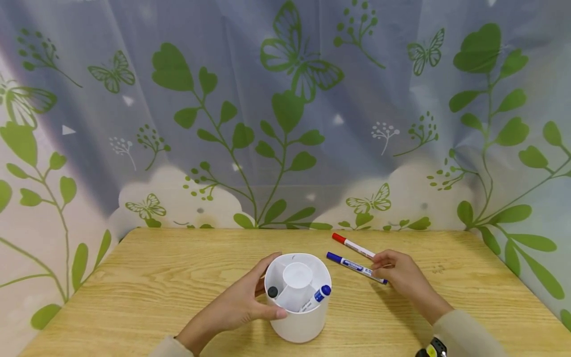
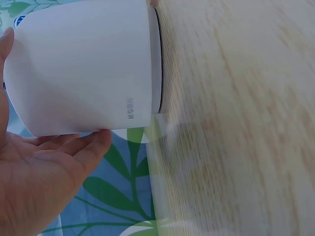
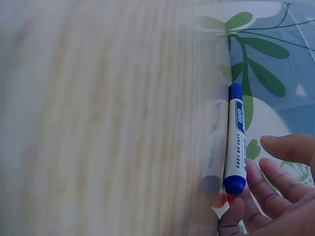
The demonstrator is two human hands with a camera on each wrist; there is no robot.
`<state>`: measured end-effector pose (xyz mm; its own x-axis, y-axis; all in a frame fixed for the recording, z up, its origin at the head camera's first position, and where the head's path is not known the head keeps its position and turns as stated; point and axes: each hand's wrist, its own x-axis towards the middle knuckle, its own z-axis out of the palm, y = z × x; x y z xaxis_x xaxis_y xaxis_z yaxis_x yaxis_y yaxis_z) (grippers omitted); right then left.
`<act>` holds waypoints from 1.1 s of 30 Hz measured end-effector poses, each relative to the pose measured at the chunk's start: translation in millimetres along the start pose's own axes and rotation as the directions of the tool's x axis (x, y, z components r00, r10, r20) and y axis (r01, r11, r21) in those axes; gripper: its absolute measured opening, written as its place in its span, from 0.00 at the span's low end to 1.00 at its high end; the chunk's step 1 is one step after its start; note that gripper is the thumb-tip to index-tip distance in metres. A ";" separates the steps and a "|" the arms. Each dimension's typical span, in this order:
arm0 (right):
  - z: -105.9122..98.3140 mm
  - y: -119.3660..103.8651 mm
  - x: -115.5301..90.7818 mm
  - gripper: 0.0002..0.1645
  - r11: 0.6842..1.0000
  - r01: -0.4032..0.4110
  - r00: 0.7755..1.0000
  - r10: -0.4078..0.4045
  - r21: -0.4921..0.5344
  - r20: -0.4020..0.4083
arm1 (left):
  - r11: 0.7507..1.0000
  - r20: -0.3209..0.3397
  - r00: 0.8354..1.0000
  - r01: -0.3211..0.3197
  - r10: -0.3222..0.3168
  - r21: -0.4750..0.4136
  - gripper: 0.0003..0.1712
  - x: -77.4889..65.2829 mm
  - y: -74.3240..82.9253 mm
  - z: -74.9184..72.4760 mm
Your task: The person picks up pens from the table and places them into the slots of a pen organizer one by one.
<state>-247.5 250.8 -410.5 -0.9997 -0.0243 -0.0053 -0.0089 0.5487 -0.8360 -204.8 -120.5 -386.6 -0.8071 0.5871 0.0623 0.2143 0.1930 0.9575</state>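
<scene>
A white round pen holder [image 1: 298,327] with inner compartments stands on the wooden table. My left hand [image 1: 236,305] grips its left side, thumb at the front and fingers behind; the left wrist view shows the fingers along the wall of the holder [image 2: 83,69]. Inside lean a blue-ended marker [image 1: 315,297] and a marker with a black end [image 1: 272,292]. To the right lie a blue whiteboard marker [image 1: 354,266] and, behind it, a red marker [image 1: 354,246]. My right hand [image 1: 403,277] is at their right ends, thumb and fingers spread apart in the right wrist view.
The wooden table [image 1: 178,267] ends at the back against a curtain [image 1: 214,163] printed with green leaves and butterflies. A dark watch [image 1: 432,347] is at the right sleeve [image 1: 464,334].
</scene>
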 end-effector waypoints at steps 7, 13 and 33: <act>8.4 -1.6 4.3 0.15 1.000 0.003 1.000 -0.003 -0.008 -0.006 | 1.000 0.000 1.000 0.005 -0.005 0.004 0.64 -0.3 -0.5 0.3; 13.6 -0.6 4.4 0.13 1.000 0.009 1.000 -0.009 -0.007 -0.009 | 1.000 0.002 1.000 -0.003 0.003 0.017 0.64 -0.4 -1.9 0.2; 15.5 -7.4 -0.3 0.15 1.000 -0.012 0.999 0.011 -0.022 -0.047 | 0.997 -0.017 1.000 -0.010 0.011 0.074 0.66 0.2 0.0 6.1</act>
<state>-246.8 233.8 -412.9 -0.9997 0.0208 0.0111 0.0026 0.5670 -0.8237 -201.5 -115.5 -388.3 -0.8140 0.5757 0.0776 0.2620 0.2446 0.9335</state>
